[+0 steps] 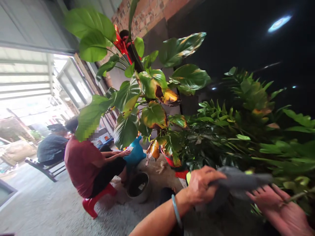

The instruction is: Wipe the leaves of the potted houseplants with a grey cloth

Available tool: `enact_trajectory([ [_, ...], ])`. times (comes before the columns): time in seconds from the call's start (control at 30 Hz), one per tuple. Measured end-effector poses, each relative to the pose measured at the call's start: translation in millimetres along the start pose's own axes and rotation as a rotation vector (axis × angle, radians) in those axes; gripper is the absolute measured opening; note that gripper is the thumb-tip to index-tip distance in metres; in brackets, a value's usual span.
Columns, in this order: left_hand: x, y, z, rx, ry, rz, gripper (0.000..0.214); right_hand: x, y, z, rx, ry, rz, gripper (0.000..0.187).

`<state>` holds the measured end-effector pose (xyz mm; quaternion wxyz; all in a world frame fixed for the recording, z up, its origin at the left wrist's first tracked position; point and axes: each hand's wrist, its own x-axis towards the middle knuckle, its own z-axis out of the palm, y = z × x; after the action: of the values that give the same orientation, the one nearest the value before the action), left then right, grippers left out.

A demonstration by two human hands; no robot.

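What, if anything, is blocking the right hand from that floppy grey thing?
Nothing visible: the bare right hand is close beside the blurred, cloth-like grey thing that the bare left hand grips. Blur hides whether the right hand touches it.

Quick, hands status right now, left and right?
Left hand: closed, holding gray cloth.
Right hand: open, palm showing, fingers near the cloth; whether they touch it cannot be told.

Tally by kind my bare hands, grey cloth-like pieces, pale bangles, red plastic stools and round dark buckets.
Bare left hand and bare right hand: 2
Blurred grey cloth-like piece: 1
Pale bangle: 1
Red plastic stool: 1
Round dark bucket: 1
Total: 6
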<state>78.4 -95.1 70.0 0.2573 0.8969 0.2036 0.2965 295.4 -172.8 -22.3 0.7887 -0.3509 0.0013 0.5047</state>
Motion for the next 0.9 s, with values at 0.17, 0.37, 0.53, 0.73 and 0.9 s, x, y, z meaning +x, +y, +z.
enact_trajectory([
  [0.17,43.6,-7.6,1.7,-0.059,0.268,-0.132,0.041,-20.1,-3.2,29.1,-0.012,0.105,0.065,0.026],
  [0.37,-26.6,-26.3,28.5,-0.094,-0.179,-0.088,0.039,-15.3,-1.1,24.2,-0.06,0.063,0.034,0.022],
  [0.53,-18.7,12.4,-27.6,-0.173,0.014,-0.044,0.039,-25.5,-6.4,33.7,-0.03,0.171,0.078,0.02],
  [0.73,16.7,-2.0,-28.2,-0.129,0.252,-0.213,0.037,-13.5,3.4,19.0,-0.039,0.036,0.041,0.02],
  [0.9,-49.5,-25.2,14.8,-0.212,-0.134,-0.409,0.025,0.1,8.3,3.7,-0.051,0.002,0.027,0.024],
])
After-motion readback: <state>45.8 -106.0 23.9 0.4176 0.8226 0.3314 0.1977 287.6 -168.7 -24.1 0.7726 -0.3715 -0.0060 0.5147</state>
